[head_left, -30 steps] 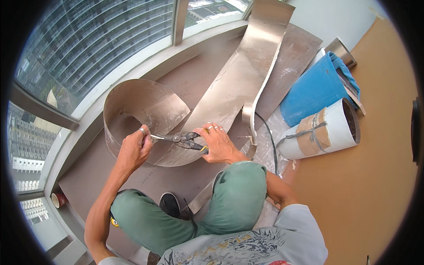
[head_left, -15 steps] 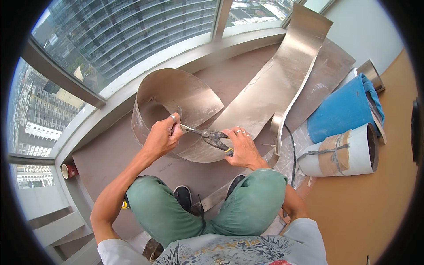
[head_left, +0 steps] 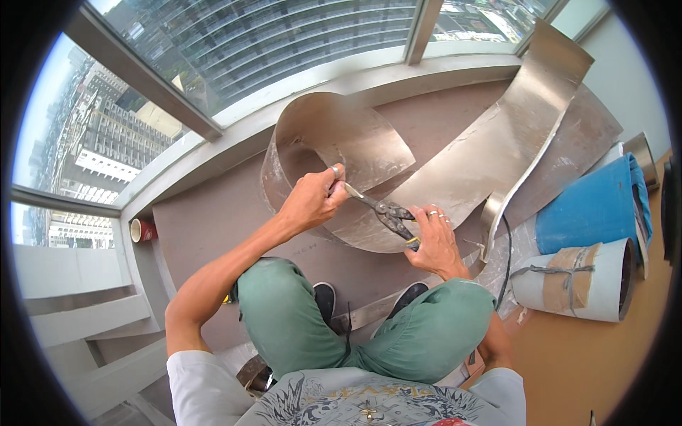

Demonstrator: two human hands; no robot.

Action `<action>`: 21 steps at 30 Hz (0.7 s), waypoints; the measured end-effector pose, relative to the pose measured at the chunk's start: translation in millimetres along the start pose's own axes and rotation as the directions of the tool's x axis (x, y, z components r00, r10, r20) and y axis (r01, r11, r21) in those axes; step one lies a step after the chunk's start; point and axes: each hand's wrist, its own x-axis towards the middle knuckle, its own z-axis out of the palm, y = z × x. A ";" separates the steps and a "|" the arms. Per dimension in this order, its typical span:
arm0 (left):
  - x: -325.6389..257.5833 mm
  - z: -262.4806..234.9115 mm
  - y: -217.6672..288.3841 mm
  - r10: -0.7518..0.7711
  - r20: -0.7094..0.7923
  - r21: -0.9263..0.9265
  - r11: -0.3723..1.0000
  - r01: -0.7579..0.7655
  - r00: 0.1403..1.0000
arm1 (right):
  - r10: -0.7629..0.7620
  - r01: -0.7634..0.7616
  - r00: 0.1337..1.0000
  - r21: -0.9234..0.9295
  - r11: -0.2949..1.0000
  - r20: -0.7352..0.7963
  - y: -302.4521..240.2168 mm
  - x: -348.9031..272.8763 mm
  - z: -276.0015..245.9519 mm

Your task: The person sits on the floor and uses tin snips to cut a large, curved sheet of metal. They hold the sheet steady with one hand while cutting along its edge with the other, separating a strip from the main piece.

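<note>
My right hand (head_left: 435, 245) is wrapped round the handles of dark tin snips (head_left: 389, 213) with yellow grip ends. The handles stand spread apart, and the jaws point left toward my left hand. My left hand (head_left: 316, 199) is closed in a pinch right at the jaw tips; what lies between its fingers is hidden. Beneath both hands is a long metal sheet (head_left: 455, 163), its left end curled into a big loop (head_left: 298, 121) and its far end bent up at the back right. A narrow strip (head_left: 491, 216) curls up at the sheet's right edge.
Windows and a curved sill (head_left: 234, 135) border the work area. At right stand a blue-wrapped bundle (head_left: 586, 202) and a white roll (head_left: 529, 287) tied with cord. A dark cable (head_left: 508, 259) runs beside them. A red cup (head_left: 142, 230) lies at left.
The view has swung left, so everything sits farther right in the picture. Both hands and the snips keep nearly the same places against the metal sheet.
</note>
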 end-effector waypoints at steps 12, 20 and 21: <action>-6.6 -26.3 4.5 0.089 0.090 -0.091 0.993 -0.081 0.992 | 0.081 -0.075 0.990 -0.057 0.996 0.119 13.9 -17.3 19.6; -21.5 -60.1 25.6 0.302 -0.284 -0.501 0.763 -0.409 0.910 | 0.087 -0.079 0.989 -0.071 0.994 0.122 18.3 -22.3 25.5; -22.6 -68.1 20.5 0.357 -0.373 -0.433 0.749 -0.501 0.856 | 0.063 -0.057 0.993 -0.065 0.996 0.100 19.1 -22.7 25.5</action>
